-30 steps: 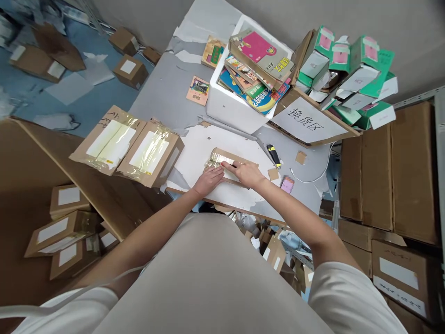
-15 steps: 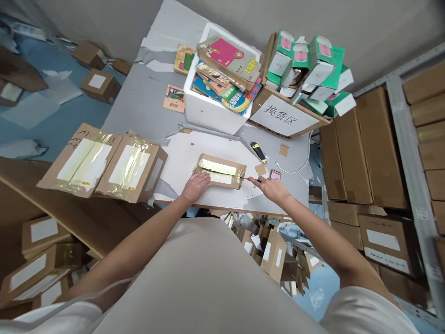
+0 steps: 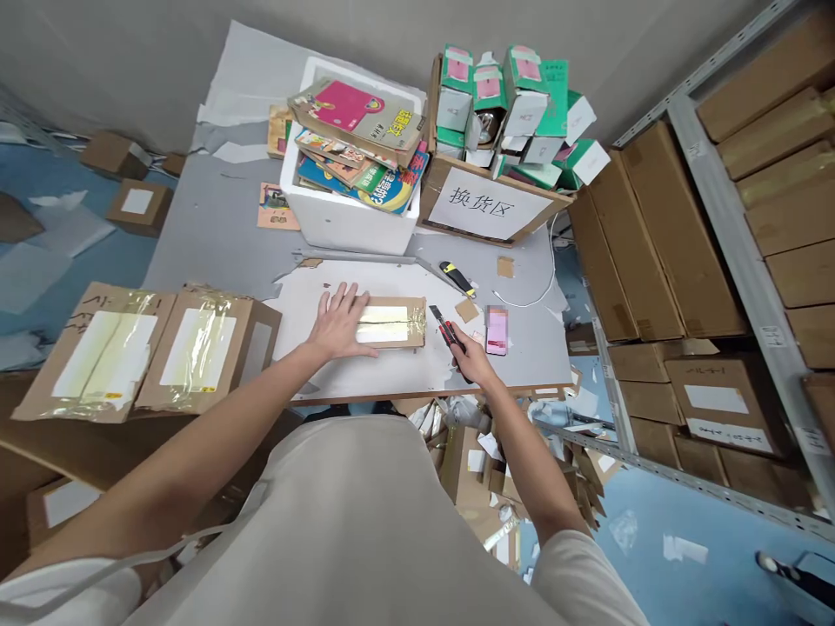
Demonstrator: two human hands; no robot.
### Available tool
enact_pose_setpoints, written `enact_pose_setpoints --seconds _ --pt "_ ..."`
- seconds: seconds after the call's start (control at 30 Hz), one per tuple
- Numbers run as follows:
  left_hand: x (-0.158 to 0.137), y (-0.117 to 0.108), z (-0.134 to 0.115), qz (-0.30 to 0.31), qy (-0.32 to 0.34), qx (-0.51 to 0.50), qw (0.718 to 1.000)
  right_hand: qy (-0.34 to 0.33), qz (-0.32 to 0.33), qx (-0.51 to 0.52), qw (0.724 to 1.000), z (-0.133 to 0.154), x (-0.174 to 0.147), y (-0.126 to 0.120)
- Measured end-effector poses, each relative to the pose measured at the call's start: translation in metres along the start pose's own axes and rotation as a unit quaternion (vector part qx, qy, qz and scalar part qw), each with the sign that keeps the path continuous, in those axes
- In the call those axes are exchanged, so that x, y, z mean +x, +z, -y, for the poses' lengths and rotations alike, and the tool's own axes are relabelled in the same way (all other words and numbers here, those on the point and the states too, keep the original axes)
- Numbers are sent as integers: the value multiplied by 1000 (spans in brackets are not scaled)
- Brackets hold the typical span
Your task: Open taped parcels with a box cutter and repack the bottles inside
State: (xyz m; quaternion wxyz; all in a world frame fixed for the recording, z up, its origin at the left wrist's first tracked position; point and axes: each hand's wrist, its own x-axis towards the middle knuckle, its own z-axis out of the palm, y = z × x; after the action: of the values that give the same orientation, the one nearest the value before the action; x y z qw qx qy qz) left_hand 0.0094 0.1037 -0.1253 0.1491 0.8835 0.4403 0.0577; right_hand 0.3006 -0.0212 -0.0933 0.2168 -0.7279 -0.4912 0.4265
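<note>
A small brown cardboard box (image 3: 392, 323) with a white label and shiny clear tape lies on the white sheet in front of me. My left hand (image 3: 340, 326) rests over its left end with the fingers spread, hiding that end. A thin line runs lengthwise along the label. Just right of the box, my right hand (image 3: 470, 356) is closed around a black and red utility knife (image 3: 450, 334). The knife's tip points away from me and to the left, apart from the box. Beside this hand lies a phone (image 3: 497, 331) with a lit pink screen.
A yellow and black cutter (image 3: 457, 279) and cardboard scraps (image 3: 467, 310) lie beyond my right hand. Behind stand a white foam bin (image 3: 352, 228) of books and a carton (image 3: 457, 228) of green boxes. Two taped cartons (image 3: 196, 348) sit left; shelves (image 3: 737, 200) stand right.
The knife has come away from the box's right end and turned to point away from me. My left hand has shifted onto the box's left end, fingers spreading. The camera view has swung right.
</note>
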Motion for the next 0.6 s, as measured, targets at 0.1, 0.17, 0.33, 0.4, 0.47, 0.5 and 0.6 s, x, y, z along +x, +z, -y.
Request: enact_pose_setpoints --seconds 0.1,0.17,0.33,0.4,0.47,0.5,0.6 --pt "5 6 5 30 -21 -5 999 1 9 0 1000 2 5 3" --pt "4 9 6 19 -21 -15 999 1 18 -9 1000 3 6 4" --pt "2 10 6 -9 -18 -41 999 -19 -18 -80 996 10 3 9" --pt "4 9 7 -13 -17 -49 999 -15 -28 -94 995 13 0 10" --pt "5 9 9 -16 -17 -57 998 -5 -23 -94 995 16 -2 11" --pt "5 9 10 -17 -17 -61 998 0 -17 -93 996 17 -3 11" --pt "5 9 12 -16 -14 -71 997 6 -1 -122 992 25 0 10"
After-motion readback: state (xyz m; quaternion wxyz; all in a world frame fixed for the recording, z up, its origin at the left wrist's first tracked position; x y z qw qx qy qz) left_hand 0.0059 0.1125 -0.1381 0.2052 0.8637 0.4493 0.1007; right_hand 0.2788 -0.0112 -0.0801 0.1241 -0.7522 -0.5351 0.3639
